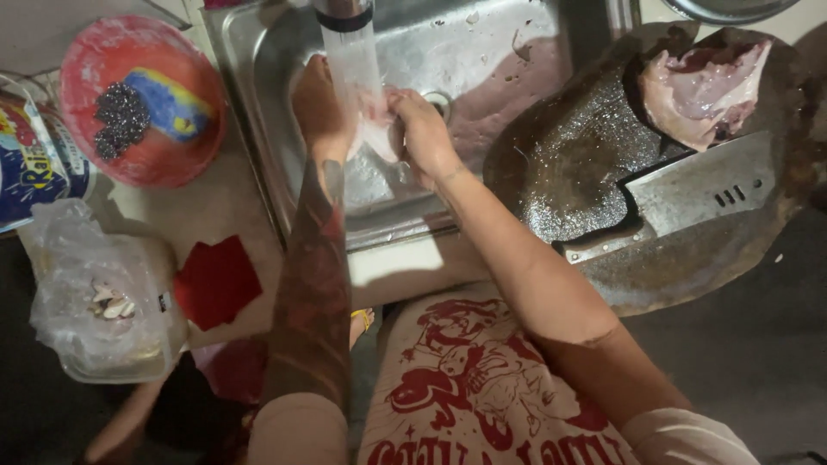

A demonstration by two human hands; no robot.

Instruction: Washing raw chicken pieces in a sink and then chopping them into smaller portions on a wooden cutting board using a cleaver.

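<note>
Gripping pale raw meat (376,129) between both hands' fingers (405,103) under tap water (351,60).

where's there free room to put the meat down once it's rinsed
The dark wet part of the round chopping board, left of the cleaver and below the raw poultry piece, is bare. So is the counter strip between the red dish and the sink. The sink is crowded: both hands hold meat under the tap.
</note>
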